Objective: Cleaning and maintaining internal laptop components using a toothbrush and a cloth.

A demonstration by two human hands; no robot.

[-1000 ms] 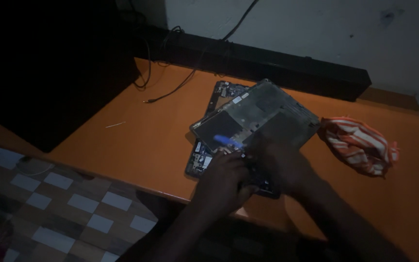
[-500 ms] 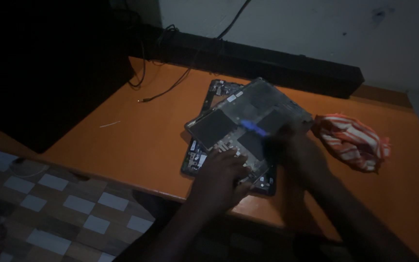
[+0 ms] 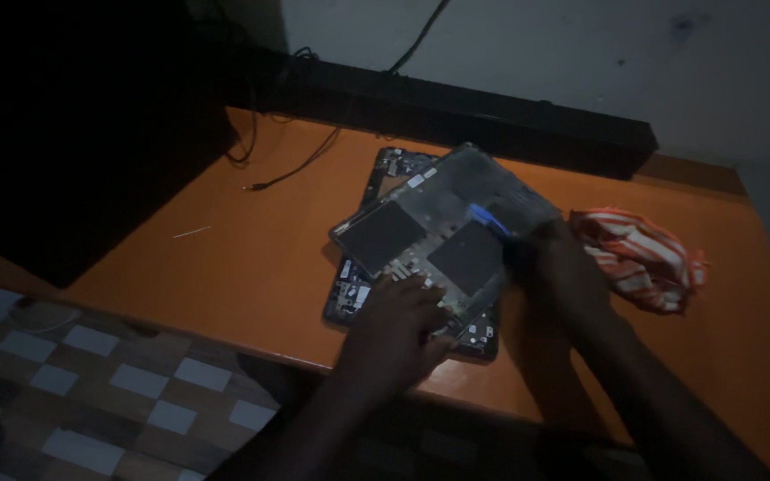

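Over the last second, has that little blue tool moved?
Yes. The blue tool, in the right hand, has slid along the grey laptop panel toward the striped cloth.

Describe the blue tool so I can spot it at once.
Find the orange table and the opened laptop at its middle, with a grey cover panel lying askew on top. The blue tool lies on that panel at the right hand. It is the only bright blue thing among dark grey parts.
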